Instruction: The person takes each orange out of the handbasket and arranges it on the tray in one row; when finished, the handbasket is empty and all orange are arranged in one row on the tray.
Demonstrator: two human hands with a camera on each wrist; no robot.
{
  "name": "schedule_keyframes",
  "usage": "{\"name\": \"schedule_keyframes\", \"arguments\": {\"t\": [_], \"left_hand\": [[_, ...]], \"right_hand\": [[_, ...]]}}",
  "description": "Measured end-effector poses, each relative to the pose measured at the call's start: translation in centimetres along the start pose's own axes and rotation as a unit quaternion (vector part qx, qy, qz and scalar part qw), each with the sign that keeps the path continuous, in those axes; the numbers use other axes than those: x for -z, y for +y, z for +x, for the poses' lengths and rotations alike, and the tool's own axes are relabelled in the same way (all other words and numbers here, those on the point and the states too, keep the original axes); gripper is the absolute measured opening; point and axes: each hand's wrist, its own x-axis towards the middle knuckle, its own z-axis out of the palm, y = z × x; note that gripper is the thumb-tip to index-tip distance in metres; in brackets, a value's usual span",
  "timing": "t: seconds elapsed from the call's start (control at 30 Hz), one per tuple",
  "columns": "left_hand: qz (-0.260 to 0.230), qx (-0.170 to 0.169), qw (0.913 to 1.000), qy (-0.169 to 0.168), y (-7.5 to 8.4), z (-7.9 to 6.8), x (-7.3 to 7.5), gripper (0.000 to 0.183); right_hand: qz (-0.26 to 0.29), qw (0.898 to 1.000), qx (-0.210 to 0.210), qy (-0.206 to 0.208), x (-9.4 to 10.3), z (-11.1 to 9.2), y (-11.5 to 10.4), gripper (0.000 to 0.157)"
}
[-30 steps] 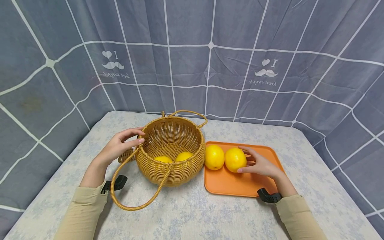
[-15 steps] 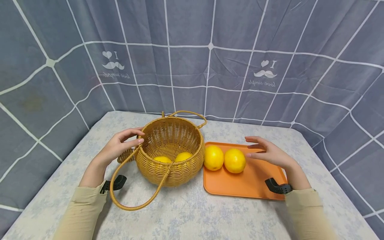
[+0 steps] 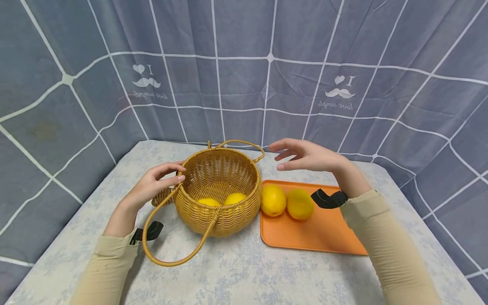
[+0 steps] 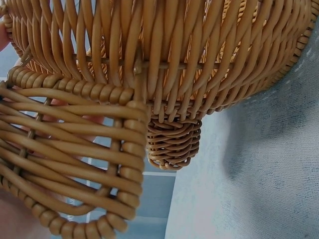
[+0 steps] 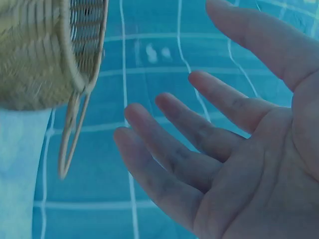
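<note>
Wicker basket [image 3: 232, 222], its rim gripped by the left hand [image 3: 150, 184], holds two yellow citrus fruits [image 3: 235, 198] on a pale bench [image 3: 248, 273] while the right hand [image 3: 309, 156], empty and fingers loosely spread, swings up from beside a matching pair [image 3: 273, 200], leaving both outside on the orange tray [image 3: 297, 236]

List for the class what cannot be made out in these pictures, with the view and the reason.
Undersides of the fruits in the basket: head view, hidden by its front wall.
Far right corner of the tray: head view, behind the right arm.
Most of the left hand: left wrist view, behind a wicker flap and cut by the left edge.
Weave of the basket: right wrist view, partly blurred.
</note>
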Motion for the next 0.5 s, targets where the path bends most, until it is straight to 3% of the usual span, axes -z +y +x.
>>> {"name": "schedule_keyframes", "arguments": {"t": [0.3, 0.5], "left_hand": [[-0.002, 0.006, 1.0, 0.002, 0.1, 0.0, 0.0, 0.035], [-0.009, 0.004, 0.9999, 0.005, 0.2, 0.0, 0.0, 0.033]], "right_hand": [[-0.031, 0.995, 0.042, -0.087, -1.3, 7.1, -4.2, 0.053], [-0.01, 0.991, 0.049, -0.126, -3.8, 11.8, -4.5, 0.049]]}}
